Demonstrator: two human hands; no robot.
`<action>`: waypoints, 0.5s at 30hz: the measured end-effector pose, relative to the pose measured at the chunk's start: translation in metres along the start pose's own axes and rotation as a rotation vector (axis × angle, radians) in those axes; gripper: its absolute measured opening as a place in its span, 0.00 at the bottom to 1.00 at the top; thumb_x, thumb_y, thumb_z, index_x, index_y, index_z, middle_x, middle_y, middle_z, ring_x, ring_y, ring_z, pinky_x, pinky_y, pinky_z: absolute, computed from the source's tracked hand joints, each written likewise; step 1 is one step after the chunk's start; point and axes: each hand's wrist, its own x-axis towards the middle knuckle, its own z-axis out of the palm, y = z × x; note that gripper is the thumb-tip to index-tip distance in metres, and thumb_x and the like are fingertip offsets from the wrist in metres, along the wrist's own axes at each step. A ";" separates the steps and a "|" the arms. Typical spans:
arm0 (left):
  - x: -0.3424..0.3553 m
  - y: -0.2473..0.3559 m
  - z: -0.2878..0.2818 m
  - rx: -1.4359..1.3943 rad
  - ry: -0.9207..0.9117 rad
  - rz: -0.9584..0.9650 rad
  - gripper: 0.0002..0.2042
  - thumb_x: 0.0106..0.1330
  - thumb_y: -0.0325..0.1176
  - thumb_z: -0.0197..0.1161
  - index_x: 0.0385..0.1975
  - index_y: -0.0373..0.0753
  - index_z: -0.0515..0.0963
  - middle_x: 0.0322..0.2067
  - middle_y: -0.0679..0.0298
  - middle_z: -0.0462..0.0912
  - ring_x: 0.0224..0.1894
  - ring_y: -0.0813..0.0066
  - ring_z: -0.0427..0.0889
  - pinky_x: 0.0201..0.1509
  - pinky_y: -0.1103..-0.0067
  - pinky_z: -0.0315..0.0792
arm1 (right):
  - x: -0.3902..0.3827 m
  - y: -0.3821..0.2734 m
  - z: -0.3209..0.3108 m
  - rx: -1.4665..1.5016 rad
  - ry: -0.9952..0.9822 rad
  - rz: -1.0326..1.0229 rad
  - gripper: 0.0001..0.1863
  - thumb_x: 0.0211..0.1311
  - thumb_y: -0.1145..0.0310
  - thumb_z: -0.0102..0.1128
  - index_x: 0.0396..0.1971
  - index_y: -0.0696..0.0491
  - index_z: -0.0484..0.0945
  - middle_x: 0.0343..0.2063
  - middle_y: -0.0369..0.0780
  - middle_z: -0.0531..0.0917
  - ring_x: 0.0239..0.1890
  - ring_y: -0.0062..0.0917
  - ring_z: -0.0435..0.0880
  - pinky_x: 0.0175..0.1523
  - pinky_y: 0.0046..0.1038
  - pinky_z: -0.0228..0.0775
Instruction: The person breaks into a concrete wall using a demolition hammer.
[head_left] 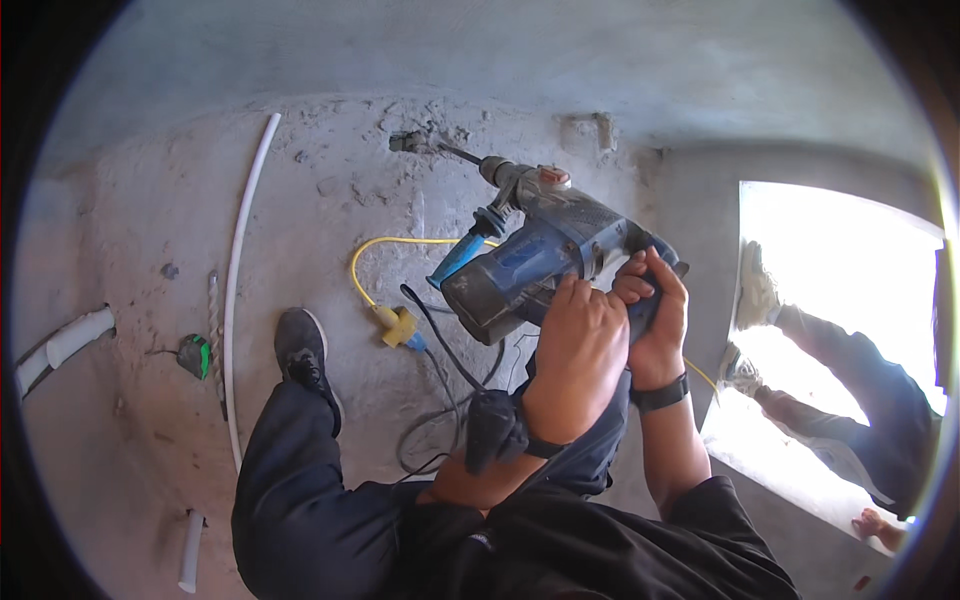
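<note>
Both my hands are on a dusty blue rotary hammer with a blue side handle. My right hand is wrapped round its rear grip. Against the back end of the body, just beside it, my left hand is closed on the tool; its fingertips are partly hidden. No hand holds the side handle. A thin metal bit points forward and left, its tip at a broken-out hole near the foot of the far wall. The exact contact of the tip is hard to see.
A yellow cable meets a yellow connector, with a dark cord looping by my legs. Left lie a white pipe, a long drill bit and a green-black tape measure. Another person's legs are at the bright opening, right.
</note>
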 end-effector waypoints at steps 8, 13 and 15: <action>0.000 -0.009 0.016 0.051 -0.042 0.065 0.03 0.53 0.25 0.58 0.27 0.35 0.77 0.27 0.53 0.81 0.40 0.60 0.80 0.56 0.68 0.70 | 0.009 0.003 -0.019 0.054 0.017 0.018 0.04 0.67 0.69 0.57 0.33 0.51 0.72 0.26 0.33 0.77 0.21 0.13 0.71 0.28 0.19 0.68; 0.006 -0.015 0.025 0.083 -0.080 -0.013 0.01 0.54 0.25 0.59 0.25 0.37 0.77 0.27 0.56 0.81 0.38 0.63 0.80 0.52 0.71 0.71 | 0.036 0.006 -0.037 0.012 0.013 0.045 0.03 0.65 0.73 0.58 0.35 0.52 0.72 0.27 0.34 0.78 0.22 0.14 0.71 0.29 0.20 0.68; -0.001 -0.009 0.028 0.098 -0.065 -0.007 0.01 0.53 0.25 0.60 0.25 0.37 0.78 0.26 0.56 0.81 0.37 0.64 0.80 0.51 0.72 0.70 | 0.020 0.010 -0.033 0.014 0.044 0.006 0.03 0.65 0.73 0.57 0.34 0.52 0.72 0.27 0.34 0.78 0.22 0.14 0.71 0.29 0.20 0.68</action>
